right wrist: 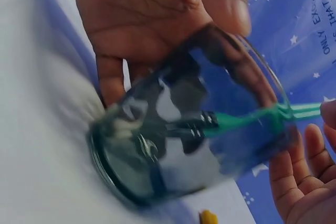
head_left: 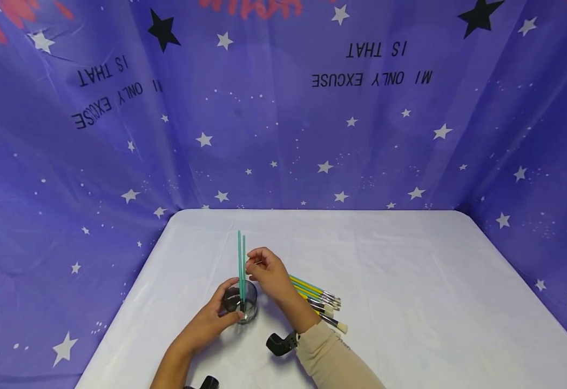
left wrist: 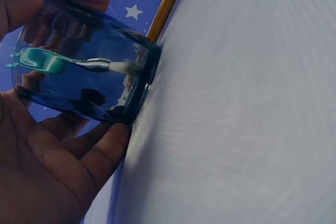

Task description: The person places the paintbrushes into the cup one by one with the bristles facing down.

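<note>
A dark tinted glass [head_left: 247, 319] stands on the white table, tilted slightly in the wrist views only because of the camera angle. My left hand [head_left: 206, 323] grips its side, thumb in front and fingers round the back. Two paintbrushes [head_left: 239, 254] with green handles stand in the glass, bristles down; in the left wrist view a pale bristle tip [left wrist: 126, 67] shows near the base. Beside the upper handles is my right hand [head_left: 271, 274], fingers loosely bent and apparently not gripping them. In the right wrist view its thumb overlaps the handle ends.
Several more paintbrushes [head_left: 319, 297], with yellow and green handles, lie on the white table [head_left: 410, 292] to the right, partly hidden under my right forearm. Purple star-patterned cloth [head_left: 283, 135] hangs behind and at both sides.
</note>
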Demonstrator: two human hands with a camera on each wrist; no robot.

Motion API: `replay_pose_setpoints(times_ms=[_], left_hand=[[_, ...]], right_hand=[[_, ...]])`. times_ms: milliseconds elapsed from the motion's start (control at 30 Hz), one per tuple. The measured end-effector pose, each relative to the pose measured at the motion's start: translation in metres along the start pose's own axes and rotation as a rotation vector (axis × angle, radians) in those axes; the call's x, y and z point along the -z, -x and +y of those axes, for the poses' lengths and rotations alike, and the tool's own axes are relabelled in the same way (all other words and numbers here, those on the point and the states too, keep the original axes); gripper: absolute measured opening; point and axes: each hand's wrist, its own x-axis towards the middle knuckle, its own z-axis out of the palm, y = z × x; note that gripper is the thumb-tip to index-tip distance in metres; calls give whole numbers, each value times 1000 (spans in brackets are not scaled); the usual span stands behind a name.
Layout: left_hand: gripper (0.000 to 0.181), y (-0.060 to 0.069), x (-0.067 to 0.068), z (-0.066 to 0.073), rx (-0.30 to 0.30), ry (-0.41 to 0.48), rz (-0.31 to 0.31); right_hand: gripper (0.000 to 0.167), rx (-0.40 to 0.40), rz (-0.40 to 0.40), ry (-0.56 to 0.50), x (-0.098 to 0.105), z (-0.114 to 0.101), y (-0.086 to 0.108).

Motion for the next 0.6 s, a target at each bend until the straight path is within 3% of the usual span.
replay_pose_setpoints(times_ms=[267,467,600], left_hand=[[73,-1,2,1,9,-39,13],[73,2,0,2,-11,-32,4],[73,1,0,2,-29,-7,-7]], right_hand=[[16,-70,64,58,27,-3,0],[16,-109,50,62,43,-3,-2],[17,-93,39,79,54,-6,-6]])
